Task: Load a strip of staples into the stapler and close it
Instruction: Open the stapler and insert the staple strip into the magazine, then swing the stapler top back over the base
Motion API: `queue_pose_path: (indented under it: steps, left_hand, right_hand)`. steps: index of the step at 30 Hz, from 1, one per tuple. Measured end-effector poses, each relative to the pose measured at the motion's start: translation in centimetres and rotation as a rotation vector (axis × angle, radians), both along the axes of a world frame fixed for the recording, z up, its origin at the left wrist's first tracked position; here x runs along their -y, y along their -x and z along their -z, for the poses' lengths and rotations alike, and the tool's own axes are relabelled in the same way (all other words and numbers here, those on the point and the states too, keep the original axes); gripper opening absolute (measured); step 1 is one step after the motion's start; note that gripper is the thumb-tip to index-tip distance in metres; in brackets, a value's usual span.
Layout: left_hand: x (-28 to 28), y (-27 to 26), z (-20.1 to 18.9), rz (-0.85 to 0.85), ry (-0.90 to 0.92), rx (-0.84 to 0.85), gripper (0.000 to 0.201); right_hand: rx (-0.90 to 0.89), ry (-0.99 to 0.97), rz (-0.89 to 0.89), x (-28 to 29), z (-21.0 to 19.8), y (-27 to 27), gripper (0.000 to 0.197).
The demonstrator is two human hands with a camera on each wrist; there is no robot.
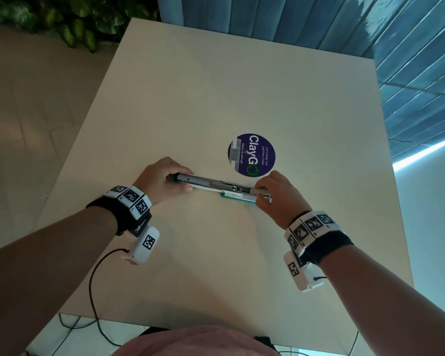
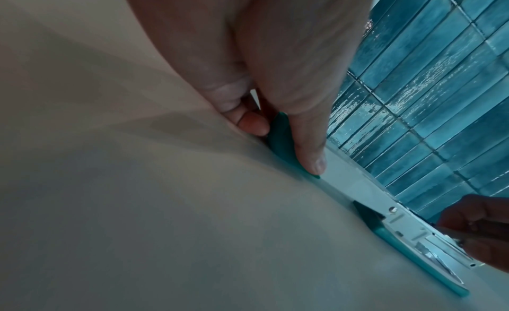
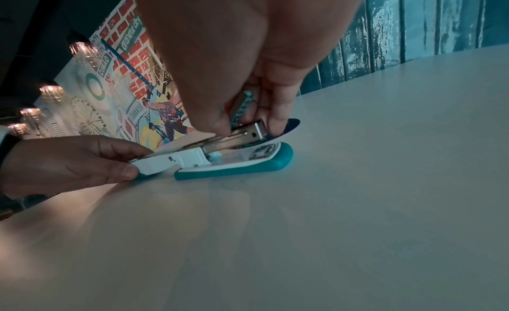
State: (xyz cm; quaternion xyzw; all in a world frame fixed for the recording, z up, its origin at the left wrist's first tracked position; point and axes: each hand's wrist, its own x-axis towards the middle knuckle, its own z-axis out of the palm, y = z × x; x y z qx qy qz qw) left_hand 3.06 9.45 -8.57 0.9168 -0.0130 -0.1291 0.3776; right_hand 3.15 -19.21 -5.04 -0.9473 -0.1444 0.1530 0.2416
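A teal and white stapler (image 1: 216, 185) lies opened out flat on the white table (image 1: 216, 98). My left hand (image 1: 184, 180) grips its teal cover (image 2: 281, 137) at the left end, thumb on the near side and fingers on the far side. At the right end the teal base (image 3: 234, 165) rests on the table with the metal magazine (image 3: 239, 137) above it. My right hand (image 1: 258, 193) pinches a silver strip of staples (image 3: 242, 106) just over the magazine's front end. The strip is tilted, its lower end at the channel; my fingers hide whether it is seated.
A round dark blue "ClayGO" sticker (image 1: 257, 155) lies just beyond the stapler, with a small grey piece (image 1: 235, 152) at its left edge. Blue tiled wall (image 1: 293, 19) runs behind the table. Plant leaves (image 1: 62, 19) stand at the far left. A black cable (image 1: 93, 283) hangs off the near edge.
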Motion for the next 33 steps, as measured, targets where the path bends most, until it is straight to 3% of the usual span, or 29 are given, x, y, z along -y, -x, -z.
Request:
queue_pose_path:
  steps: [9,15,23,33]
  left_hand:
    - [0.0,0.1,-0.1,0.002,0.012,0.009,0.034]
    - [-0.1,-0.1,0.1,0.000,-0.014,0.015,0.036]
    - [-0.6,-0.2,-0.7,-0.008,-0.032,-0.005,0.040]
    - [0.9,0.2,-6.0,0.046,0.203,0.010,0.034]
  right_hand:
    - [0.010,0.104,-0.032,-0.2,-0.6,-0.3,0.021]
    - [-0.021,-0.027,0.102,0.9,0.6,0.3,0.047]
    - [-0.071,-0.068,0.156,2.1,1.7,0.6,0.033]
    - [-0.116,-0.102,0.135,2.0,2.2,0.3,0.033]
